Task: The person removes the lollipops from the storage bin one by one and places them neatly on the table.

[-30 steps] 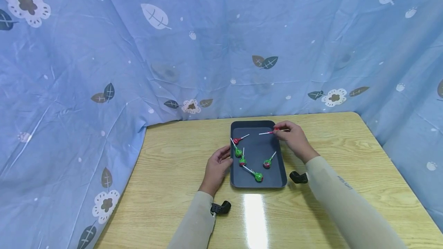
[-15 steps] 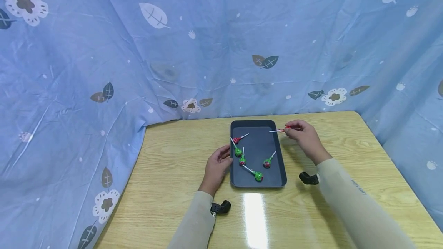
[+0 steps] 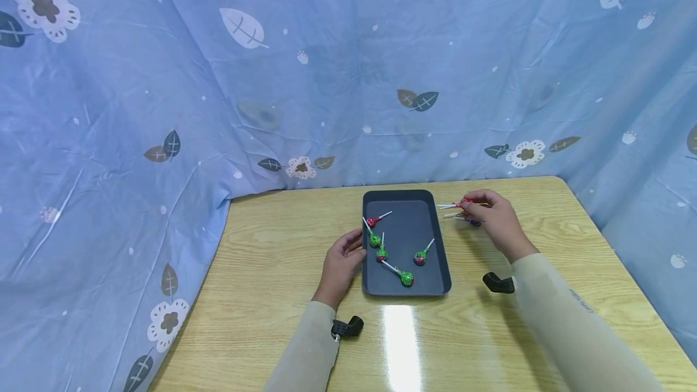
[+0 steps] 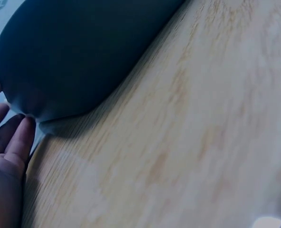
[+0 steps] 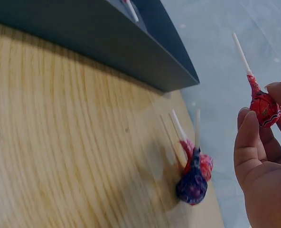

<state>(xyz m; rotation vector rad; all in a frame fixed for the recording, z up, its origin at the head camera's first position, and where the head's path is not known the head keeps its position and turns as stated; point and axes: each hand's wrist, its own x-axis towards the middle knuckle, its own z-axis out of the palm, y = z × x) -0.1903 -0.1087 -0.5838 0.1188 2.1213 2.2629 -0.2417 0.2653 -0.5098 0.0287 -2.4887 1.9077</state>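
Observation:
My right hand (image 3: 492,216) pinches a red-wrapped lollipop (image 5: 264,108) by its candy head, white stick pointing away, in the air right of the dark grey tray (image 3: 405,288). Below it on the table lie a dark purple lollipop (image 5: 192,186) and a pink-red lollipop (image 5: 206,166), close together. My left hand (image 3: 340,266) holds the tray's left side, fingertips (image 4: 23,135) against the outer wall. Inside the tray are a red lollipop (image 3: 372,221) at the far left and several green ones, among them a green lollipop (image 3: 406,278) near the front.
A wooden table (image 3: 272,271) carries the tray near its far edge. Behind it hangs a blue curtain (image 3: 337,77) with leaf and flower prints. Each wrist wears a small black camera (image 3: 348,326).
My right hand has carried the red lollipop rightward from over the tray, past its right rim, to above the lollipops on the table. The left hand and tray have stayed put.

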